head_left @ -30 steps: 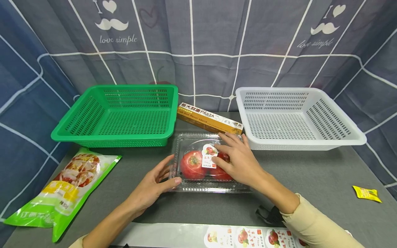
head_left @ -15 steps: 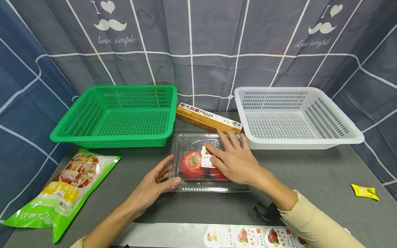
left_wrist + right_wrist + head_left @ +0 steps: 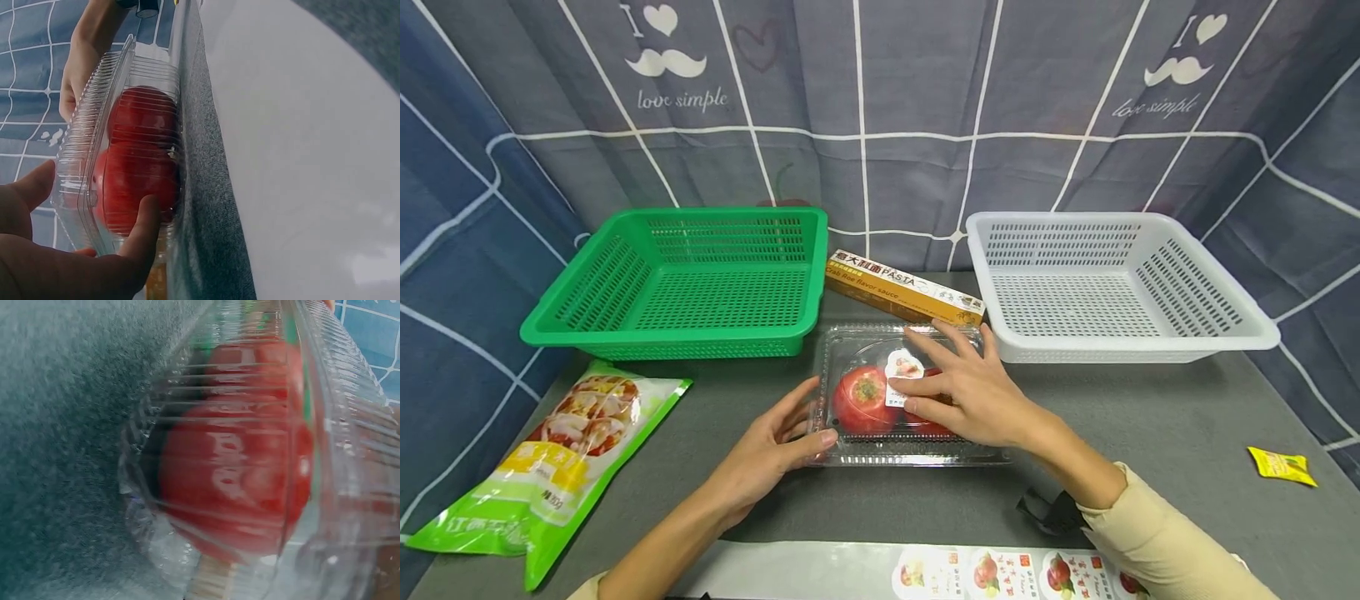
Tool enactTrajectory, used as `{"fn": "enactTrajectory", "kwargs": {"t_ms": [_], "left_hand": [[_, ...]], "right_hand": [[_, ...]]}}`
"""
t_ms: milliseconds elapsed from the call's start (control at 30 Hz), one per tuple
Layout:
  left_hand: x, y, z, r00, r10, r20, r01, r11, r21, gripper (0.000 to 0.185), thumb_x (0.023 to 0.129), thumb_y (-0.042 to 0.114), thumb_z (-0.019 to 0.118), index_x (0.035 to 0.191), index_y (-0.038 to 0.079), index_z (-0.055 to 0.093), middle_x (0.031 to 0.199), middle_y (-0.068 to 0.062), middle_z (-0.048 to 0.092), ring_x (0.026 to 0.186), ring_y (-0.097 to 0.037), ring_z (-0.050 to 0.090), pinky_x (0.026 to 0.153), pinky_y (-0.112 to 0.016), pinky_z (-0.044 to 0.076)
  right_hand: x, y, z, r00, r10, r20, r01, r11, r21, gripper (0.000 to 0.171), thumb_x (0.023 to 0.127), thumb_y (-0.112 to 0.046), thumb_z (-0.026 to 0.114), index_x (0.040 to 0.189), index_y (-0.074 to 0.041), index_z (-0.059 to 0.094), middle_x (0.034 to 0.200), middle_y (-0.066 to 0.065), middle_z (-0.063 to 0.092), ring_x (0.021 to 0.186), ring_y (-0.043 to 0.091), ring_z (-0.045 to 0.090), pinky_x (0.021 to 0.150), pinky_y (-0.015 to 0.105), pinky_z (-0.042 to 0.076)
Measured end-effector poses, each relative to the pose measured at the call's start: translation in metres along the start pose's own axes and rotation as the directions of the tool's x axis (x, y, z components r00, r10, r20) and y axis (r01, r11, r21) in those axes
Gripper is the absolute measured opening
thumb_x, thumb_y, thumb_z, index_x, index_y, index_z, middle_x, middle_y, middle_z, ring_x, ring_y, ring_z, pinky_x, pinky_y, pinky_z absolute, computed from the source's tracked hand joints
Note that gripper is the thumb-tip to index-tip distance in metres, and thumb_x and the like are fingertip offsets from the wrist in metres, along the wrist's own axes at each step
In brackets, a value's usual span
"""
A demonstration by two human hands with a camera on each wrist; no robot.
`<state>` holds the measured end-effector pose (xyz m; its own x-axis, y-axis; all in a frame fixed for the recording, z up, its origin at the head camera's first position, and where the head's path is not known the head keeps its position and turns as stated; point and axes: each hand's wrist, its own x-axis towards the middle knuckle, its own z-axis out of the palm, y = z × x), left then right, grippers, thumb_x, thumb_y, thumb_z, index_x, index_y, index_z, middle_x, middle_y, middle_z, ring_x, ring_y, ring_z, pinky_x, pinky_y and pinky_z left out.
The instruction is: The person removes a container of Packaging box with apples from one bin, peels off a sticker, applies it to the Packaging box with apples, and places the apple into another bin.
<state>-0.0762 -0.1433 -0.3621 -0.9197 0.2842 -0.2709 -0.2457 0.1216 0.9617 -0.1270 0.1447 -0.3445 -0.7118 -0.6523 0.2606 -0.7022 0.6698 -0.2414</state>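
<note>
While the left hand [image 3: 767, 450] steadies the clear tomato box [image 3: 857, 450] with open fingers at its near corner, the right hand [image 3: 977, 392] lies flat and open on top. It should rub the sticker [image 3: 901, 371] down gently, so the tomatoes [image 3: 861, 398] underneath stay unsquashed.

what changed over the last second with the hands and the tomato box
The right hand slid its fingers across the sticker on the clear tomato box, first toward the left, then back, uncovering the sticker. The left hand kept steadying the box's left end. Box and baskets stayed put.
</note>
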Motion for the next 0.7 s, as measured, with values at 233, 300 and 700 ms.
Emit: {"fn": "enactTrajectory", "kwargs": {"t_ms": [233, 300, 700], "left_hand": [[-0.001, 0.001, -0.001, 1.000, -0.002, 0.010, 0.003, 1.000, -0.031, 0.083, 0.090, 0.020, 0.075, 0.157, 0.017, 0.026, 0.158, -0.020, 0.024, 0.142, -0.040, 0.026, 0.094, -0.039, 0.051], [-0.001, 0.000, -0.001, 1.000, -0.004, 0.019, 0.005, 0.999, -0.052, 0.083, 0.090, 0.019, 0.074, 0.157, 0.017, 0.025, 0.158, -0.019, 0.023, 0.143, -0.040, 0.024, 0.095, -0.039, 0.051], [-0.001, 0.000, -0.001, 1.000, -0.022, 0.008, 0.022, 0.998, -0.056, 0.083, 0.090, 0.020, 0.074, 0.157, 0.015, 0.025, 0.158, -0.021, 0.023, 0.142, -0.040, 0.027, 0.097, -0.039, 0.049]], "right_hand": [[-0.001, -0.005, 0.000, 0.998, 0.070, -0.007, -0.069, 0.997, 0.023, 0.035, 0.095, -0.049, 0.061, 0.126, -0.034, 0.069, 0.159, 0.003, 0.030, 0.146, 0.034, 0.016, 0.104, 0.076, -0.003], [-0.001, -0.007, 0.000, 0.993, 0.113, 0.026, -0.112, 0.993, -0.036, 0.043, 0.097, -0.053, 0.055, 0.135, -0.034, 0.063, 0.162, 0.005, 0.023, 0.146, 0.037, 0.013, 0.105, 0.075, -0.001], [0.002, -0.006, 0.003, 0.988, 0.139, -0.062, -0.141, 0.990, -0.031, 0.050, 0.095, -0.049, 0.059, 0.131, -0.015, 0.066, 0.157, 0.003, 0.034, 0.146, 0.028, 0.021, 0.109, 0.072, 0.006]]}}
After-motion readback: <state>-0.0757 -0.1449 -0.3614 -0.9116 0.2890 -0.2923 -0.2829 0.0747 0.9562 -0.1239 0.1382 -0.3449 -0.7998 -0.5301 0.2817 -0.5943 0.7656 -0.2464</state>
